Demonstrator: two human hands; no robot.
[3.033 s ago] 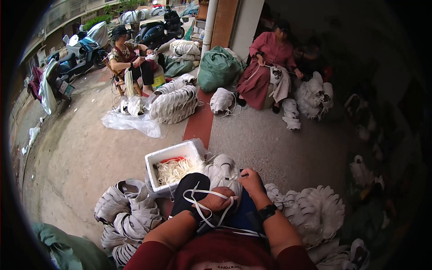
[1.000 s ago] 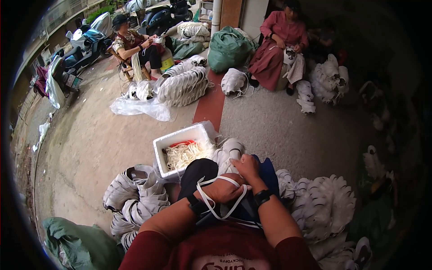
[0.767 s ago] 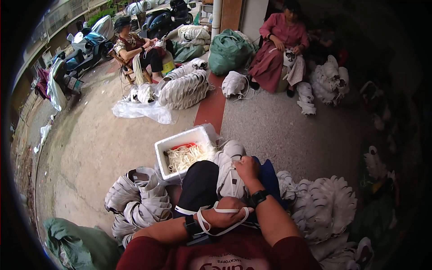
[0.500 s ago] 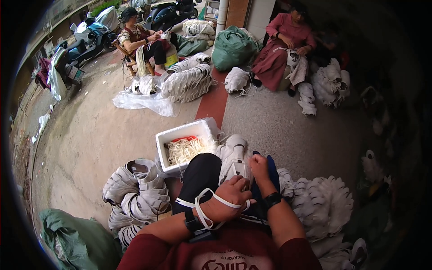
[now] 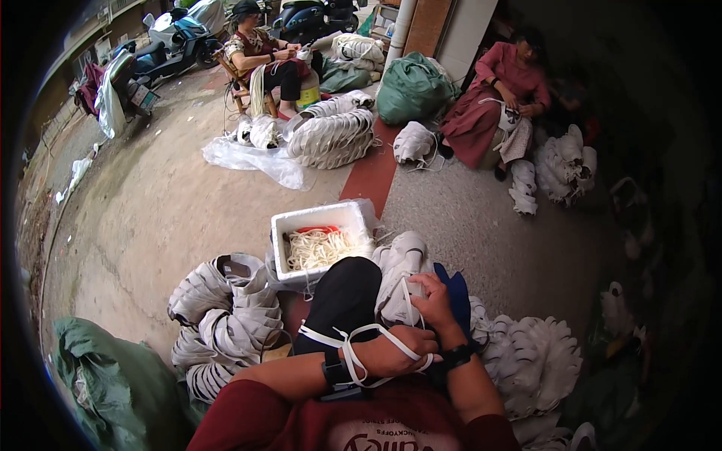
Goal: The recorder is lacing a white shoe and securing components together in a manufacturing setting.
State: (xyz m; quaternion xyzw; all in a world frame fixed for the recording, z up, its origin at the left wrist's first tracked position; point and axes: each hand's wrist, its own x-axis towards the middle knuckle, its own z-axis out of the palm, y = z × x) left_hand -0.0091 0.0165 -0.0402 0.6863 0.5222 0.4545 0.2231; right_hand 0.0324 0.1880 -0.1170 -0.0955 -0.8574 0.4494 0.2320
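Head view: left hand (image 5: 396, 350) curled inside looped lace (image 5: 348, 352), grip unclear; right hand (image 5: 434, 298) bent onto the white upper (image 5: 398, 259), clamping hidden; floor (image 5: 233, 210) stretches beyond the foam box (image 5: 338, 215)

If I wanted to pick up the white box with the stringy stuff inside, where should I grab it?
Probably by its left and right rims, reaching down from the far side. The white box stands upright and open, its straight rims higher than the pale laces inside, while the person's knee overlaps its near right corner in this view.
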